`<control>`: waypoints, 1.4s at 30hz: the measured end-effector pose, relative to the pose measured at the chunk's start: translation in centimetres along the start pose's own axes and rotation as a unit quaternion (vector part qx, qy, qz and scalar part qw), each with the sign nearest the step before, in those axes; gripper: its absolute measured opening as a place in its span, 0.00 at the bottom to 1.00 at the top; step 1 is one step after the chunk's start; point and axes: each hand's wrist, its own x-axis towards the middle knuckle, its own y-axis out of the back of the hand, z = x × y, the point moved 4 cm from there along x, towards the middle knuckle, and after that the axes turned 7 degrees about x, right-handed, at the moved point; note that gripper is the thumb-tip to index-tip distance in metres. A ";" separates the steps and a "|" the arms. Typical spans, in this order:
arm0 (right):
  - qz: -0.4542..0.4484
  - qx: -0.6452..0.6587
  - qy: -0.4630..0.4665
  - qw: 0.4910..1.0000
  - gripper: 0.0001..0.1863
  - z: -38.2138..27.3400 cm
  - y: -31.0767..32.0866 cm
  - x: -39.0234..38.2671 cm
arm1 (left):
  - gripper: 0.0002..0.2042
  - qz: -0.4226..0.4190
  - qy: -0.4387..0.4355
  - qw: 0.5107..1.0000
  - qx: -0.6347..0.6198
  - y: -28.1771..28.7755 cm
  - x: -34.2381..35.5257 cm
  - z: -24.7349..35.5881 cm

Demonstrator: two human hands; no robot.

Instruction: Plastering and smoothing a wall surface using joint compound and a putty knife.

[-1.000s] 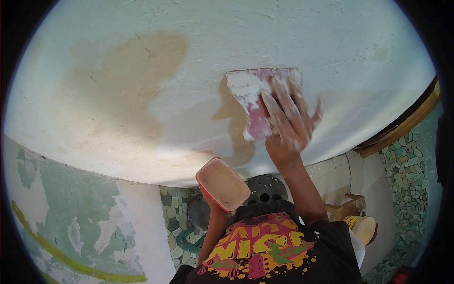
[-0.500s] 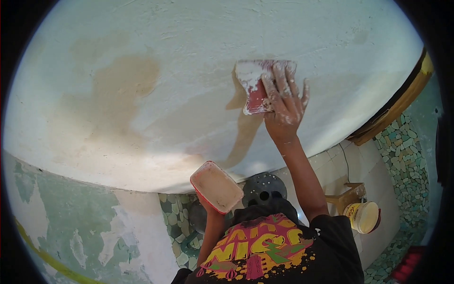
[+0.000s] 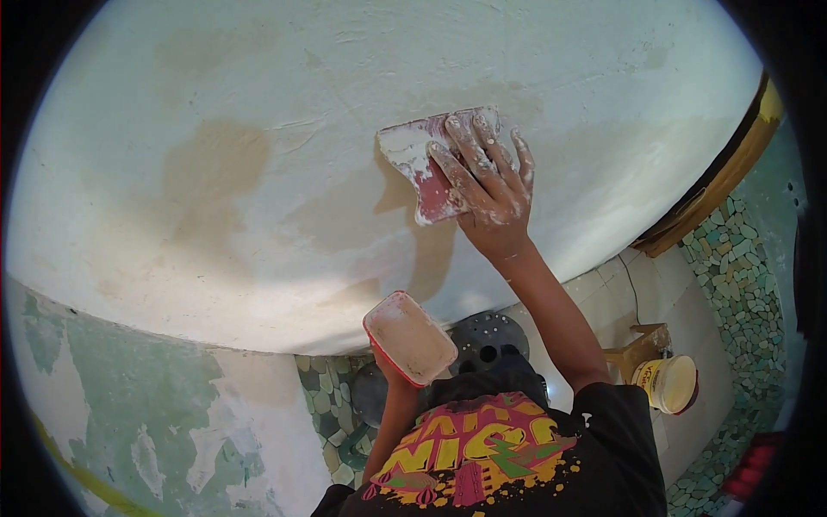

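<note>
Pressed against the pale wall, a red putty spreader smeared with white lies under my right hand. The fingers of that hand are spread over the blade's back and caked with white putty. Lower down, close to my body, my left hand grips a red rectangular tub from its left side and beneath. Its rim is whitened and pale beige putty shows inside. Most of the left fingers are hidden by the tub.
Brownish damp-looking patches mark the wall on the left. A black perforated round object sits behind the tub. On the tiled floor at right are a wooden stool and a yellow-white bucket. Pebble flooring borders the tiles.
My right hand has slid the spreader leftward along the wall, and its blade is now more tilted. The tub has shifted slightly right in the picture, still in my left hand.
</note>
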 end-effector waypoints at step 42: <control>-0.073 0.008 -0.062 0.995 0.22 -2.6 1.3 -3.7 | 0.30 0.036 0.020 0.999 0.002 1.7 -0.3 0.5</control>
